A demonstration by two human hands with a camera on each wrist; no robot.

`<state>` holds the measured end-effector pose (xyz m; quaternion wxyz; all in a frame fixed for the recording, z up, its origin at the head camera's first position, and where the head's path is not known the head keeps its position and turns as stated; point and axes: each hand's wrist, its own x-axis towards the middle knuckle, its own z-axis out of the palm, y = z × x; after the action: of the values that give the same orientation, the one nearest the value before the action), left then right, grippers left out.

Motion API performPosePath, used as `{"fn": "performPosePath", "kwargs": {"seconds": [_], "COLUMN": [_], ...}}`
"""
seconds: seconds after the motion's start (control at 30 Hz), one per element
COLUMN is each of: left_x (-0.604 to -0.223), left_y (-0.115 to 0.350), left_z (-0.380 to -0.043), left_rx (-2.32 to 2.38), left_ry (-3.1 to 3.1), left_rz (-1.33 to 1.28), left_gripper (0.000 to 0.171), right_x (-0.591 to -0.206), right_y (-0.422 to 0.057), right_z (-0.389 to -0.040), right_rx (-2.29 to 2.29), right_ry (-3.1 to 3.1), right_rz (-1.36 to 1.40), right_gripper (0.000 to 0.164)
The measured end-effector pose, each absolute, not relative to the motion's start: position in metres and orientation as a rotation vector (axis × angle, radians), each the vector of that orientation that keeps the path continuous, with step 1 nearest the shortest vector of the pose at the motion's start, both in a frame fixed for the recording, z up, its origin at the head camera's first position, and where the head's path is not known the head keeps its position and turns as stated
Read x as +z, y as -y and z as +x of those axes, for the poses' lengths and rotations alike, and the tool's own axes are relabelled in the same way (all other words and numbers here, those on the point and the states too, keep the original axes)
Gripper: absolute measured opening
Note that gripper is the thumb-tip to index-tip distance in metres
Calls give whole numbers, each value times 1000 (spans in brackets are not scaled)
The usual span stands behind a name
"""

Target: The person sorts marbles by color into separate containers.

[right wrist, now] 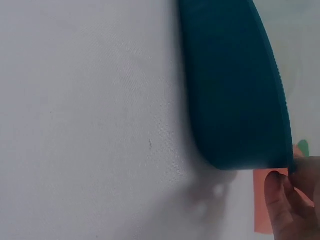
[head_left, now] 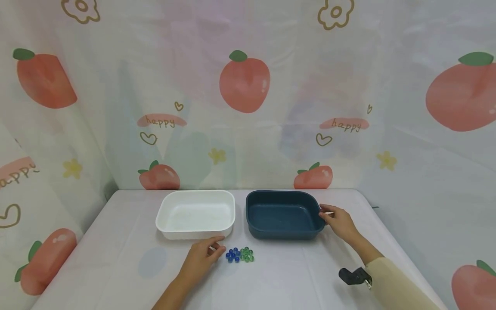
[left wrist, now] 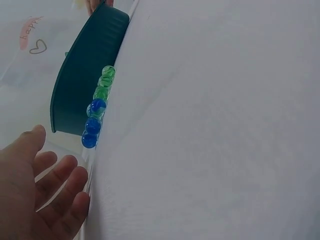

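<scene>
A dark blue rectangular dish [head_left: 284,234] stands at the back, right of centre. My right hand [head_left: 341,221] pinches its right rim between thumb and fingers; the right wrist view shows the fingers [right wrist: 280,197] at the rim's corner. To its left stands a white dish [head_left: 193,235]. My left hand [head_left: 201,256] is just in front of the white dish, its fingers loosely bent and holding nothing. Right beside its fingertips lie several blue glass marbles [head_left: 233,255], touching a cluster of green glass marbles [head_left: 247,254].
A white cloth [head_left: 279,280] covers the table. Behind it hangs a fruit-printed curtain [head_left: 248,146], which also runs along the sides. A black device [head_left: 354,276] sticks out at the right sleeve [head_left: 395,282].
</scene>
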<state>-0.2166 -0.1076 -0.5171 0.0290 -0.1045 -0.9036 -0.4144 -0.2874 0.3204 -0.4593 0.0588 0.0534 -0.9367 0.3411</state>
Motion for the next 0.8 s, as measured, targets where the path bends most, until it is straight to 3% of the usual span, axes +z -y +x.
{"fn": "performPosePath", "kwargs": {"seconds": [0.8], "left_x": [-515], "left_y": [98], "left_z": [-212], "left_rx": [-1179], "left_ry": [2814], "left_rz": [-277], "left_gripper": [36], "right_x": [-449], "right_y": [-315], "right_z": [-288], "right_rx": [1467], "right_ry": [2837], "right_rz": [-103], "right_gripper": [44]}}
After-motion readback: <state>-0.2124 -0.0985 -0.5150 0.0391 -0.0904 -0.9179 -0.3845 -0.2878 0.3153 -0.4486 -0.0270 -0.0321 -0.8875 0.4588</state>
